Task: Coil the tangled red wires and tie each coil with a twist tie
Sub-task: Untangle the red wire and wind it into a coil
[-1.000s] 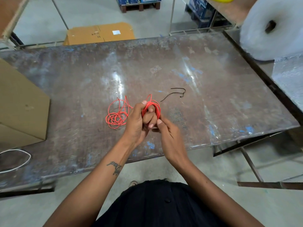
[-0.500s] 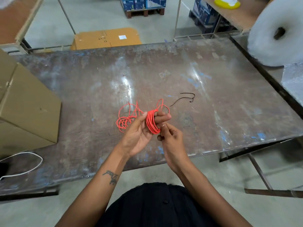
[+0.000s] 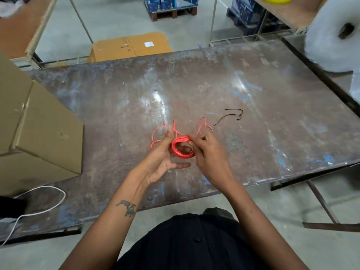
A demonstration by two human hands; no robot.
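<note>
One red wire coil [image 3: 183, 148], desk [image 3: 272, 133] centre, held above the surface: left hand [image 3: 161, 158] fingers curled through it, right hand [image 3: 209, 152] pinching its rim. Loose red wire [image 3: 157, 133] at 10 o'clock. One black twist tie [image 3: 231, 115] at 2 o'clock. One cardboard box [image 3: 44, 133] at 9 o'clock.

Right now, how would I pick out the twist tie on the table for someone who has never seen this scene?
Start at the worn metal table and find the person's hands holding the coil of red wire near its front edge. Just beyond and right of them lies the thin black twist tie, alone on bare metal. It is the only dark, hooked strand; everything nearby is red.
</note>
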